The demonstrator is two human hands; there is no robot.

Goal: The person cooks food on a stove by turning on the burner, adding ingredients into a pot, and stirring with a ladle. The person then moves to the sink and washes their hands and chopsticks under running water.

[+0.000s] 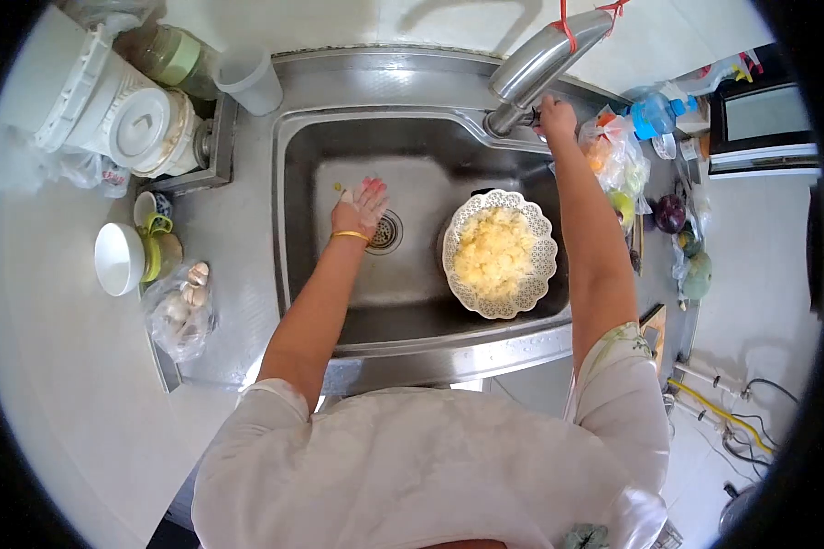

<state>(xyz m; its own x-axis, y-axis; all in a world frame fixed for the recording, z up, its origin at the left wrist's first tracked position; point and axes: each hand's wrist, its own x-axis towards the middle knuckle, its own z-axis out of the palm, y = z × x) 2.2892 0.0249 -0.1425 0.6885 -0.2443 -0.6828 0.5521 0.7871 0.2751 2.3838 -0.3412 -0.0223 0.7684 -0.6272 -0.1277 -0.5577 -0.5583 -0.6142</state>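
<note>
My left hand point(361, 210) is over the sink point(412, 334), near the drain point(386, 232), palm up with its fingers spread and nothing in it. My right hand point(556, 119) reaches to the lever at the base of the metal faucet point(545, 59), its fingers closed round it. In the right part of the sink sits a white openwork basket point(457, 279) with a scalloped rim. Pale yellow shredded food point(494, 252) fills the basket. No water shows falling from the faucet.
At the left stand a white bowl point(118, 260), a lidded tub point(143, 123), a plastic cup point(252, 84) and a bag of garlic or mushrooms point(179, 316). At the right are a plastic bag point(613, 156), a blue bottle point(655, 116) and a purple vegetable point(670, 214).
</note>
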